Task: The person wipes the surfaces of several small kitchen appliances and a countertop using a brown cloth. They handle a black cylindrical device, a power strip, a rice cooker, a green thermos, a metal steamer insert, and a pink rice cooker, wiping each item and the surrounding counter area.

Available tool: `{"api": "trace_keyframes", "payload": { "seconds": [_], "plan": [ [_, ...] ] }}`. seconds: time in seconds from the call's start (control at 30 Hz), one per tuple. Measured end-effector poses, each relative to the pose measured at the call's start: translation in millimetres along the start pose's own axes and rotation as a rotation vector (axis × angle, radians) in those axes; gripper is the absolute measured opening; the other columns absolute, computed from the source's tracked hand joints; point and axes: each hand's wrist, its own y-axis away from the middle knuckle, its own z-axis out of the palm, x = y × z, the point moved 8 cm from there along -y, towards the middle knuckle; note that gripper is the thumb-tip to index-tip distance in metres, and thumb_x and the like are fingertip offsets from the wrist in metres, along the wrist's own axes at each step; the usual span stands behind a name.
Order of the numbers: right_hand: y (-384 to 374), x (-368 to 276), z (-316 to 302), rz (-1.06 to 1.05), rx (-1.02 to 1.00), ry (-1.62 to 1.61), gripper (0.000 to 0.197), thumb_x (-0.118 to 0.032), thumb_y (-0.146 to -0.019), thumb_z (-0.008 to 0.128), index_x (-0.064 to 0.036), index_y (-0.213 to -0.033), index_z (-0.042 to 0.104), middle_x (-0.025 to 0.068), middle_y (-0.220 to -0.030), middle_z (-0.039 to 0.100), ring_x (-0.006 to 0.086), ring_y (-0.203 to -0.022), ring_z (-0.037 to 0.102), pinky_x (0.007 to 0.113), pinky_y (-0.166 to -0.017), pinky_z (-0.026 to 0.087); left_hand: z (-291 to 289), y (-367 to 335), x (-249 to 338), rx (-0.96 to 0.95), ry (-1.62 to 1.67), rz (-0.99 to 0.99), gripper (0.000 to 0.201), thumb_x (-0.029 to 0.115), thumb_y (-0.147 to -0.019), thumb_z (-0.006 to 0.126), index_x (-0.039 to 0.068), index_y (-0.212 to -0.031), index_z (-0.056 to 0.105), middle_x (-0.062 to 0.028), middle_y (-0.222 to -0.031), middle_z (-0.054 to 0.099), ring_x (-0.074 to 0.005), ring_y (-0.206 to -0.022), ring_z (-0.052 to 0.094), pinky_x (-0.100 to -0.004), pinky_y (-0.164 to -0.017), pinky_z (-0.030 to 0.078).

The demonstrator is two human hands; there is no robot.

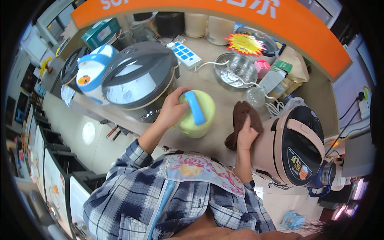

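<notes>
A pale green round canister [203, 107] with a blue handle [194, 109] across its top stands on the counter in front of me. My left hand [173, 109] is closed around its left side, with the thumb near the handle; some of the fingers are hidden behind it. To the right of the canister, my right hand [247, 135] grips a bunched brown cloth [243, 118] over the counter. Close to the right hand stands a pink and black rice cooker [286, 148]. A large dark grey rice cooker [138, 72] is just beyond my left hand.
A steel bowl [235, 71], a white power strip [185, 55] with a cord, and a clear jar [255, 97] sit farther back on the counter [216, 138]. A blue and white appliance [94, 74] is at the left. An orange signboard [224, 20] spans the far side.
</notes>
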Motion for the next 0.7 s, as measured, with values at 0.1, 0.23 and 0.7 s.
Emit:
{"api": "trace_keyframes", "payload": {
  "seconds": [0.1,0.23,0.7],
  "plan": [
    [7,-84,13,-0.214,-0.054,-0.134,0.025,-0.010,-0.094,0.063,0.0058,-0.113,0.069,0.0133,-0.115,0.071,0.0284,-0.114,0.064,0.041,-0.102,0.047,5,2,-3,-0.019,0.022,-0.051,0.037,0.006,-0.091,0.065,0.000,-0.127,0.061,-0.0112,-0.117,0.068,-0.0184,-0.108,0.063,-0.0317,-0.097,0.049],
    [18,-143,71,-0.560,-0.486,-0.092,0.026,-0.014,-0.091,0.065,0.0012,-0.111,0.070,0.0132,-0.114,0.071,0.0290,-0.112,0.064,0.041,-0.102,0.046,9,0,-4,-0.070,0.041,-0.042,0.038,0.006,-0.092,0.066,0.001,-0.130,0.061,-0.0099,-0.120,0.067,-0.0156,-0.112,0.061,-0.0296,-0.098,0.047],
    [24,49,104,0.208,-0.167,-0.105,0.040,-0.022,-0.108,0.042,0.0061,-0.130,0.060,0.0211,-0.128,0.065,0.0325,-0.120,0.062,0.037,-0.103,0.045,4,-3,-19,-0.041,0.105,-0.027,0.038,0.004,-0.091,0.064,0.000,-0.128,0.061,-0.0103,-0.118,0.068,-0.0167,-0.110,0.062,-0.0310,-0.098,0.048]
  ]
}}
